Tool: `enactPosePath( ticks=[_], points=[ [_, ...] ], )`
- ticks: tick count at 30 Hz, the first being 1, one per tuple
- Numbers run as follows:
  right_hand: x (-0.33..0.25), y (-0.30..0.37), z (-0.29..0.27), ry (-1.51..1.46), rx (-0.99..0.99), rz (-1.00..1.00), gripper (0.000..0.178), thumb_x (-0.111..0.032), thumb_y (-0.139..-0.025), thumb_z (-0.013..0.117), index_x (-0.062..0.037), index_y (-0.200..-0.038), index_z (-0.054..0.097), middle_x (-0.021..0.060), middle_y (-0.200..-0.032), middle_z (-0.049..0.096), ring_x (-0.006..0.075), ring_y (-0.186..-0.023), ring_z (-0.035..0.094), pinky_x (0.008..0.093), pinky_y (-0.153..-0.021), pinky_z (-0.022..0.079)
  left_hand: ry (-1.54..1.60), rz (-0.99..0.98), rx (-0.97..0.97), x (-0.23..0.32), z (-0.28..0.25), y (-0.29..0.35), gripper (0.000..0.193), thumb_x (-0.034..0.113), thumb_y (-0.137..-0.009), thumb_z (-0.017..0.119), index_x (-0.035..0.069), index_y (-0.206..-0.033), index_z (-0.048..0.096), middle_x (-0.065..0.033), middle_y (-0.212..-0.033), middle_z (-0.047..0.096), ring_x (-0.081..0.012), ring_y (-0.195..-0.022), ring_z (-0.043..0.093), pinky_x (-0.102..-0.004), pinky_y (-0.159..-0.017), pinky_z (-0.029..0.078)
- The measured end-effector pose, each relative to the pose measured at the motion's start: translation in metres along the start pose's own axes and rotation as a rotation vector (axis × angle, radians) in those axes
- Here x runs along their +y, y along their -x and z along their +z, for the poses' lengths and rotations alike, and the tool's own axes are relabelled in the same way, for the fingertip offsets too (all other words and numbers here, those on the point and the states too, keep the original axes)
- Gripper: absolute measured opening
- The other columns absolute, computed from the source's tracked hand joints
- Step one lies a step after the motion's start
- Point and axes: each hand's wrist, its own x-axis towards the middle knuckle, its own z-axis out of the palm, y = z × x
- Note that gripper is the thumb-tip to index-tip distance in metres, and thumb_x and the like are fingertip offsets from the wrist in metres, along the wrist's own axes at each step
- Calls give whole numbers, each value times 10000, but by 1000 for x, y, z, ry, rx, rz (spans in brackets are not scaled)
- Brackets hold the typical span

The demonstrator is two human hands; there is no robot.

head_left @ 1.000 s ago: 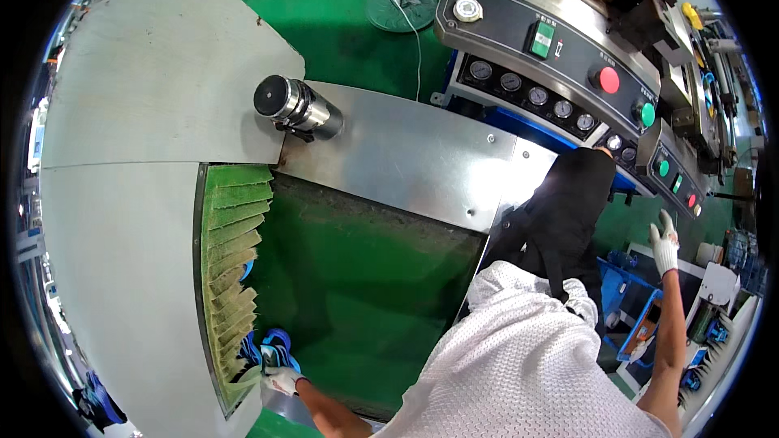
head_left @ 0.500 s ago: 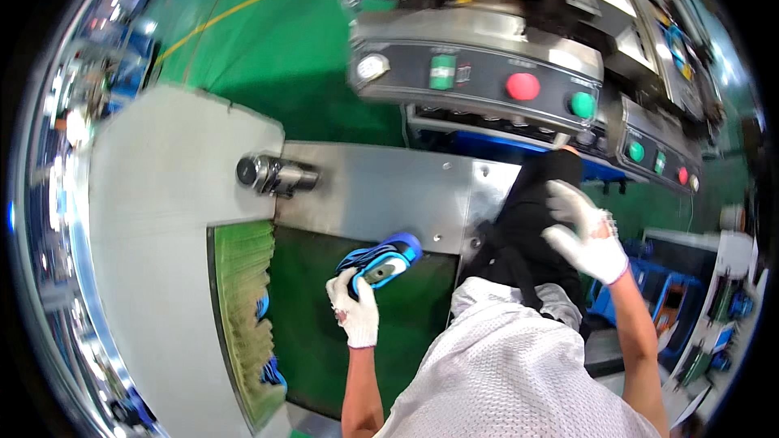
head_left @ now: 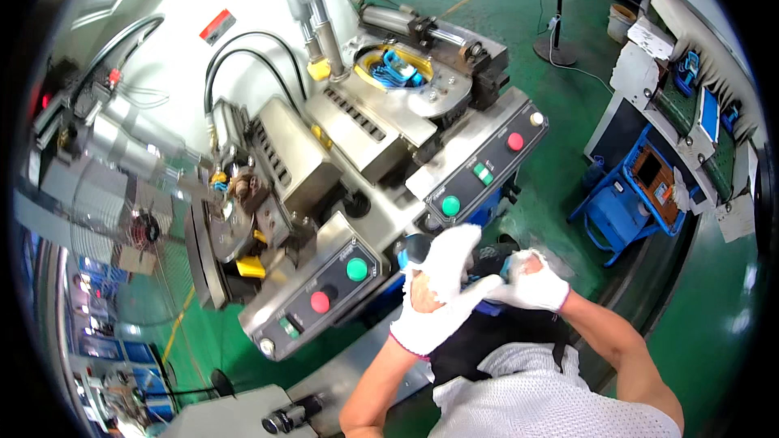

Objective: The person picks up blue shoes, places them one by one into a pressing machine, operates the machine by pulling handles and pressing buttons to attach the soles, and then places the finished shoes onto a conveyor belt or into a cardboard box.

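Note:
My left hand (head_left: 438, 296), in a white knit glove, is wrapped round one side of a blue shoe (head_left: 488, 307). My right hand (head_left: 531, 282), gloved the same way, closes on its other side. The hands hide most of the shoe, so only blue and dark patches show between and beside the fingers. Both hands are in front of my lap, close to the machine's front panels. A second blue shoe (head_left: 393, 70) with laces lies in a yellow-rimmed holder on the machine's right station.
The two-station metal machine (head_left: 357, 134) fills the middle, with coloured buttons on its left panel (head_left: 320, 296) and right panel (head_left: 483, 170). A metal cylinder fitting (head_left: 292, 415) sits at lower left. To the right are a blue chair (head_left: 625, 207), a rack with shoes and a standing fan (head_left: 556, 49).
My view has swung from the green conveyor to the machine. The shoe has left the conveyor in my left hand, and my right hand, empty before, has come onto it.

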Motion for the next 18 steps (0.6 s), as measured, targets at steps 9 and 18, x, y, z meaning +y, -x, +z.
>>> enactPosePath(
  ticks=[9, 18],
  points=[
    [152, 65, 13, -951, 550, 577, 595, -279, -867, 775, 57, -1309, 559, 67, -1117, 664, 152, -972, 594, 346, -872, 527, -196, -183, 298, -173, 15, -254, 671, 324, -955, 723, 16, -1498, 475, -210, -1436, 561, -314, -1293, 595, -403, -1109, 471],
    [222, 58, 27, -1067, 583, 797, 566, -272, -745, 759, 120, -1102, 560, 37, -979, 594, 108, -803, 493, 322, -677, 502, -36, -449, 351, -333, 53, -417, 483, 240, -938, 712, 82, -1388, 635, -158, -1224, 714, -243, -1088, 687, -348, -973, 526]
  ],
)
